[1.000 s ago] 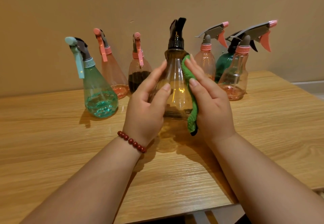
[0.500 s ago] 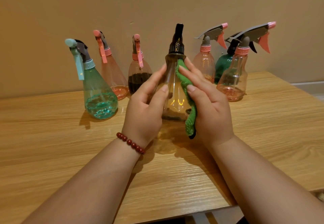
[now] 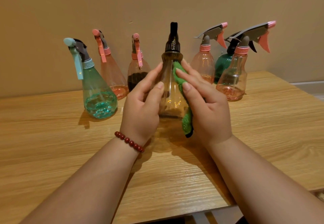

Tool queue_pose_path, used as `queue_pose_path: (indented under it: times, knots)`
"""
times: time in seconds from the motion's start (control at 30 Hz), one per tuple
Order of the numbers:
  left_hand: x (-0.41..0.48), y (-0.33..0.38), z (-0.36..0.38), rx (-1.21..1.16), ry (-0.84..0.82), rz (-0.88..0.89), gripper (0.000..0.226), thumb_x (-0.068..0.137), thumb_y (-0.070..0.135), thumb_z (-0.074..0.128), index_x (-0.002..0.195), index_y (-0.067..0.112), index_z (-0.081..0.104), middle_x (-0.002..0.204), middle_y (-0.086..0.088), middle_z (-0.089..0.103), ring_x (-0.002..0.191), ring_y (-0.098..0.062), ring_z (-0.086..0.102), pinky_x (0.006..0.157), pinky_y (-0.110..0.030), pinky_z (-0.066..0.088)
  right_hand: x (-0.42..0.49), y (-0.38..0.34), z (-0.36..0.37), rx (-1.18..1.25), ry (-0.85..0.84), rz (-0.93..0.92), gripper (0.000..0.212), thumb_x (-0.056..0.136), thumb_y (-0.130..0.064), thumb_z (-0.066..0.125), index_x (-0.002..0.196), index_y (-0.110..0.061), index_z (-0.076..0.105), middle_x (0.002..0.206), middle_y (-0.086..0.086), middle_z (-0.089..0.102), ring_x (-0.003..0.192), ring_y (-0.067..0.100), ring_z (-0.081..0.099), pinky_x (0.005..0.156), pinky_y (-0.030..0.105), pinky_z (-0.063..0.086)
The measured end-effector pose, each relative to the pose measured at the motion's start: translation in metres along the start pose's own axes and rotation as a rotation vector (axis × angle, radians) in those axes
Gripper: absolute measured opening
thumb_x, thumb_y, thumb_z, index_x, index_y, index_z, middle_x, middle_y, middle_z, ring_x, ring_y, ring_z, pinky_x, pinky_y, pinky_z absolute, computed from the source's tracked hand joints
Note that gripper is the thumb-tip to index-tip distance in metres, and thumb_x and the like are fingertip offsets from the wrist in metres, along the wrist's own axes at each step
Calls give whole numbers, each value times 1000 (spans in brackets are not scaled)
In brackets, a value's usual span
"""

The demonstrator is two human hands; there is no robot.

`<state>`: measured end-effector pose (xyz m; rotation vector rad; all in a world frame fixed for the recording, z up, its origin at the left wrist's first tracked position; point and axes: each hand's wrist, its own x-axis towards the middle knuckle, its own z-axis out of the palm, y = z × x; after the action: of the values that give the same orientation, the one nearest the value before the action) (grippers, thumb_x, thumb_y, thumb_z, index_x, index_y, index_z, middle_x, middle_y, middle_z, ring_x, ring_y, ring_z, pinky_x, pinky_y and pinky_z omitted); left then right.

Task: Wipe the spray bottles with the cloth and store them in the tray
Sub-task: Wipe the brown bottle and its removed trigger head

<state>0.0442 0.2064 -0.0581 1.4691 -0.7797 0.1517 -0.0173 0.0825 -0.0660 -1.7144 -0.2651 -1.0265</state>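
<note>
An amber spray bottle [image 3: 171, 90] with a black spray head is held upright just above the wooden table [image 3: 52, 145], between both hands. My left hand [image 3: 142, 108] grips its left side. My right hand [image 3: 206, 104] presses a green cloth [image 3: 182, 90] against the bottle's right side, from the neck down past the base. No tray is in view.
Several other spray bottles stand along the wall: a teal one [image 3: 98, 90], a pink one [image 3: 112, 73], one with dark liquid [image 3: 136, 73], then on the right a pink one [image 3: 204, 66], a dark green one [image 3: 223, 66] and a clear pink one [image 3: 233, 81].
The bottle has turned in my hands, so its black spray head now points away. My right hand has slid the cloth across the bottle's front.
</note>
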Motion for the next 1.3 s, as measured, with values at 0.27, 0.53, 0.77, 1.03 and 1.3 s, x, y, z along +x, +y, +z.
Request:
queue_pose_path:
  times: [0.27,0.53,0.77,1.03,1.3]
  knots:
    - [6,0,-11,-81,183,-85,52,87,41,48,136,28,57,133,2,63,126,-14,56,109,-50,42,-8,-1,4,-104,-140,-241,23,88,-7,58,106,1,70,122,17,64,130,28,52,112,44,38]
    - [0,0,1,-93,67,-64,45,94,29,43,138,27,54,117,16,68,113,-3,59,99,-33,50,4,-9,0,148,-12,227,32,102,-17,41,130,-23,54,137,-3,57,124,-8,49,106,19,40]
    - [2,1,0,39,59,-72,40,105,37,40,144,33,47,115,25,51,100,30,45,86,1,37,1,-8,0,121,31,210,35,97,-22,43,129,-30,55,141,-4,55,133,3,46,114,33,36]
    - [-1,4,4,-77,-54,-65,42,93,35,50,135,40,48,137,22,54,133,5,45,113,-29,38,0,0,3,-115,12,-19,33,98,-18,47,131,-15,53,144,4,49,139,10,40,114,27,33]
    - [1,2,2,-124,95,-56,40,90,39,54,130,35,57,136,7,61,129,-7,53,110,-40,43,-6,-1,4,-132,-84,-154,34,94,-11,53,127,-3,56,140,13,52,140,23,40,116,40,32]
